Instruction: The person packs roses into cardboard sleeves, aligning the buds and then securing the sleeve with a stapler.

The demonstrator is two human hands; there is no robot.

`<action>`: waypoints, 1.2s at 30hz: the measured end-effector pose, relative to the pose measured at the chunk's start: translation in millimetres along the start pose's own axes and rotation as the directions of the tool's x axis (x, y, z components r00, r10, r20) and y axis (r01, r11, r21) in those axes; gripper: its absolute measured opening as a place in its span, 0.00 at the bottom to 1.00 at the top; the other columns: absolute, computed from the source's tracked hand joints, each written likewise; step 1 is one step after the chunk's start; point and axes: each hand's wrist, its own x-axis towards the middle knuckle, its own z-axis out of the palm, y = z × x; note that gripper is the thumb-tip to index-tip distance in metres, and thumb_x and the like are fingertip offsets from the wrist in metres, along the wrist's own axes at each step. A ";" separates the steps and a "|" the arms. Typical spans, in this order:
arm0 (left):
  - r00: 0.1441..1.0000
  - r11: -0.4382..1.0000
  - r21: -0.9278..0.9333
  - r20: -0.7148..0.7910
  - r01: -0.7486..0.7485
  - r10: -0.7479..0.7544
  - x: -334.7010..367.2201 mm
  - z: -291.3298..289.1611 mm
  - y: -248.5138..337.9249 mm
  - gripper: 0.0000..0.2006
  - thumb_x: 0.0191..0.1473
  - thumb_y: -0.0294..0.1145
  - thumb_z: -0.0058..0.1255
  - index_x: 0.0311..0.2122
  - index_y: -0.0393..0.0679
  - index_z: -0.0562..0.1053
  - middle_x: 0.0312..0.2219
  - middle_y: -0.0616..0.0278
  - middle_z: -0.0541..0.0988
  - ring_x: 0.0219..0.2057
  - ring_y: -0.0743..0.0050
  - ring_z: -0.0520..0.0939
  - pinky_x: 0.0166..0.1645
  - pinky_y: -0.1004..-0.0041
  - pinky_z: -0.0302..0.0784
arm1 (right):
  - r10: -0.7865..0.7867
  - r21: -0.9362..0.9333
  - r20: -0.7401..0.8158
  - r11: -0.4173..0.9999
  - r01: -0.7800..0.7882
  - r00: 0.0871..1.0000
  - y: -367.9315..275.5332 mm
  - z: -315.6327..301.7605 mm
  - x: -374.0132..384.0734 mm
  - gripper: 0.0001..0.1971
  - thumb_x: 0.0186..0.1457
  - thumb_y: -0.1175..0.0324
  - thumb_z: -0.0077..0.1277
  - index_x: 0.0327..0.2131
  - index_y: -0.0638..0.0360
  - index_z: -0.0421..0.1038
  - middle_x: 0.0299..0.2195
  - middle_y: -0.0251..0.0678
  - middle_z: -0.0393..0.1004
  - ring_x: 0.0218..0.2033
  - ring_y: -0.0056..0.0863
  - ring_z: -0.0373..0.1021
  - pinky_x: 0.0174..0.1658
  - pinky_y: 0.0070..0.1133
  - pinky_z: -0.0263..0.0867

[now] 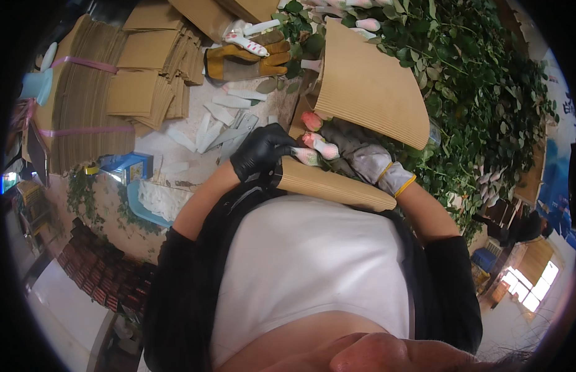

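My left hand (263,150), in a black glove, is closed with its fingertips pinching the end of a white sleeve on a rosebud (305,156). My right hand (361,154) wears a grey fabric glove with a yellow-edged cuff. Its fingers are curled round the roses just below their heads, the stems mostly hidden. Beside the pinched bud lie a second sleeved rosebud (325,149) and a pink rose (311,121) with no sleeve. Corrugated cardboard shows on both sides of the flowers: a wide sheet (375,87) beyond them and a curved piece (334,185) against my body.
Leafy rose stems (474,93) pile up on the right. White sleeves (219,113) lie scattered left of centre, near a yellow-brown work glove (247,61). Stacked cardboard (86,93) tied with pink strap stands at left. A blue tray (139,208) holds white material.
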 end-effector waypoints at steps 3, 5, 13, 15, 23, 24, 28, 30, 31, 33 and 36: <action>0.962 0.971 0.128 -0.159 -0.202 0.222 -5.0 -28.9 -35.6 0.10 0.46 0.27 0.63 0.37 0.40 0.81 0.30 0.57 0.80 0.36 0.58 0.80 0.43 0.67 0.75 | 0.022 -0.002 0.026 1.000 -0.022 0.999 -4.8 -3.9 2.2 0.33 0.56 0.50 0.49 0.64 0.44 0.57 0.66 0.43 0.53 0.66 0.47 0.50 0.67 0.37 0.47; 0.982 0.987 0.154 -0.188 0.044 -0.015 -11.4 -91.8 -30.5 0.12 0.45 0.29 0.64 0.37 0.39 0.80 0.32 0.56 0.80 0.36 0.58 0.79 0.44 0.66 0.75 | 0.041 0.012 -0.007 0.999 -0.041 0.999 3.8 3.3 -1.4 0.33 0.57 0.49 0.49 0.64 0.45 0.57 0.66 0.43 0.53 0.66 0.47 0.52 0.66 0.37 0.48; 0.885 0.999 0.040 0.465 0.008 -0.026 54.9 -3.9 51.8 0.16 0.49 0.31 0.63 0.44 0.44 0.80 0.33 0.55 0.80 0.35 0.60 0.80 0.43 0.67 0.76 | 0.009 0.013 0.033 1.000 -0.009 0.999 10.4 7.0 0.0 0.31 0.58 0.52 0.49 0.64 0.46 0.58 0.63 0.43 0.58 0.64 0.46 0.54 0.66 0.35 0.48; 0.964 0.986 -0.118 0.226 -0.117 0.141 43.4 -5.7 40.6 0.10 0.50 0.29 0.60 0.40 0.44 0.80 0.28 0.56 0.80 0.32 0.61 0.80 0.39 0.67 0.76 | 0.006 -0.004 0.044 1.000 -0.006 0.999 12.0 6.4 0.0 0.30 0.59 0.52 0.49 0.63 0.46 0.59 0.62 0.43 0.58 0.64 0.45 0.54 0.66 0.34 0.49; 0.989 0.906 0.402 -0.011 -0.130 0.146 0.2 -99.6 36.4 0.33 0.43 0.32 0.66 0.58 0.47 0.71 0.49 0.54 0.73 0.54 0.57 0.71 0.59 0.64 0.66 | 0.024 0.102 -0.013 0.994 -0.023 1.000 16.1 14.0 -6.4 0.25 0.63 0.49 0.45 0.61 0.44 0.64 0.61 0.42 0.61 0.63 0.45 0.56 0.65 0.33 0.52; 0.993 0.953 0.286 -0.033 -0.102 0.116 7.4 -76.6 31.4 0.33 0.44 0.36 0.66 0.58 0.47 0.71 0.49 0.53 0.73 0.54 0.55 0.71 0.60 0.63 0.66 | 0.012 0.106 0.015 0.994 -0.013 1.000 13.5 9.0 -3.6 0.25 0.62 0.50 0.46 0.61 0.43 0.64 0.61 0.42 0.61 0.63 0.46 0.55 0.65 0.34 0.51; 0.971 0.971 0.073 -0.056 -0.229 0.234 42.9 -3.8 15.6 0.26 0.44 0.34 0.68 0.51 0.43 0.75 0.49 0.54 0.74 0.52 0.55 0.73 0.58 0.64 0.68 | -0.016 -0.090 -0.037 0.996 0.013 0.999 11.7 3.9 -9.9 0.25 0.60 0.56 0.48 0.60 0.46 0.65 0.62 0.42 0.61 0.61 0.47 0.59 0.62 0.33 0.57; 0.969 0.975 -0.002 -0.110 -0.221 0.219 46.7 11.4 12.5 0.21 0.46 0.32 0.65 0.48 0.43 0.76 0.41 0.56 0.76 0.44 0.56 0.77 0.52 0.65 0.72 | -0.078 -0.183 -0.132 0.982 0.053 0.988 14.0 9.3 -14.0 0.24 0.59 0.60 0.49 0.59 0.49 0.65 0.60 0.43 0.64 0.57 0.46 0.65 0.58 0.32 0.63; 0.974 0.979 -0.043 -0.117 -0.201 0.195 46.2 13.8 11.1 0.20 0.46 0.30 0.64 0.47 0.43 0.76 0.40 0.56 0.77 0.43 0.58 0.77 0.51 0.66 0.72 | -0.022 -0.127 -0.088 0.992 0.010 0.996 5.9 -2.5 -17.4 0.24 0.59 0.62 0.49 0.59 0.48 0.65 0.59 0.43 0.65 0.56 0.45 0.66 0.57 0.31 0.64; 0.981 0.982 -0.114 -0.140 -0.150 0.134 42.5 16.2 9.5 0.19 0.46 0.26 0.63 0.46 0.42 0.77 0.39 0.57 0.77 0.41 0.60 0.78 0.50 0.67 0.73 | 0.064 -0.020 0.012 0.998 -0.064 0.998 -15.2 -38.0 -24.9 0.23 0.58 0.65 0.47 0.59 0.46 0.66 0.58 0.44 0.67 0.53 0.44 0.69 0.54 0.30 0.65; 0.989 0.967 -0.227 -0.124 -0.113 0.086 41.1 15.0 17.7 0.18 0.47 0.23 0.62 0.46 0.40 0.77 0.39 0.57 0.78 0.41 0.65 0.80 0.48 0.71 0.75 | -0.083 0.008 -0.134 0.996 0.084 0.988 -10.4 -33.8 -30.2 0.26 0.55 0.71 0.48 0.59 0.46 0.65 0.53 0.45 0.71 0.42 0.45 0.74 0.46 0.31 0.70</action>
